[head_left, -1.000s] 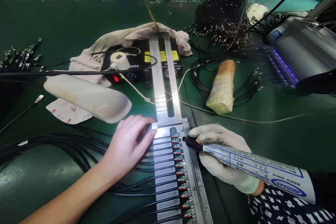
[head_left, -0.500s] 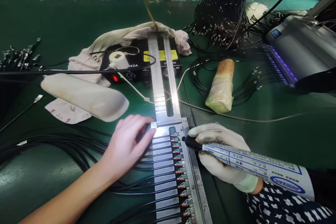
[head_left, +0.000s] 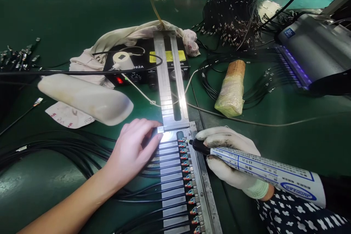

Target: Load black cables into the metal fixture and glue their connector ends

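My bare left hand (head_left: 137,144) grips the left edge of a long metal jig (head_left: 171,190), thumb and index finger closed at a small shiny block (head_left: 160,129). Black cables (head_left: 170,181) lie side by side across the jig, their small connectors with coloured wires (head_left: 187,170) lined up along its right rail. My right hand (head_left: 233,157), in a stained white glove, is wrapped around a printed glue syringe (head_left: 263,172) with a black nozzle cap. The syringe lies tilted, its tip (head_left: 191,142) beside the connectors at the far end of the row.
Behind the jig stand a black control box (head_left: 142,67) and a cloth (head_left: 90,56). A white lamp head (head_left: 86,98) hangs at left. To the right are a wrapped wooden block (head_left: 230,89), a cable bundle (head_left: 233,18) and a grey machine (head_left: 315,44) glowing violet.
The view has shifted slightly. The syringe tip has moved a little towards the far end of the connector row; my left hand stays in place on the jig.
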### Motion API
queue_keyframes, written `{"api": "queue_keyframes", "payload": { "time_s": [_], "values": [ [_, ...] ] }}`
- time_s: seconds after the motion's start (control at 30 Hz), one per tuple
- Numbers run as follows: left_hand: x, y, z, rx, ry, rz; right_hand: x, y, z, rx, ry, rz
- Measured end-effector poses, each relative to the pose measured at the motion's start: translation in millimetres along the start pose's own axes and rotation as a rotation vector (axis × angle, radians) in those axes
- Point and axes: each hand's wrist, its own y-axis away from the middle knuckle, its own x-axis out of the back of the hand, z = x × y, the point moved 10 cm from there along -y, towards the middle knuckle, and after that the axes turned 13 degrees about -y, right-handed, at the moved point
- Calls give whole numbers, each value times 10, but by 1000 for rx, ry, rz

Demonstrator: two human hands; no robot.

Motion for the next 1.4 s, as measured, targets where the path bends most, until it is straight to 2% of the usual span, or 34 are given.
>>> {"api": "queue_keyframes", "payload": {
  "time_s": [0.53,0.8,0.97,1.4],
  "values": [
    [1,-11,2,-5,-8,13,2,-17,-2,7,-10,17],
    [0,-13,1,-15,-10,11,84,113,-70,51,-52,-3],
    [-1,-9,-7,-11,-14,11,-8,70,-126,55,5,-70],
    [5,-10,-5,-10,-19,13,-29,17,-79,23,26,-59]
  ]
}}
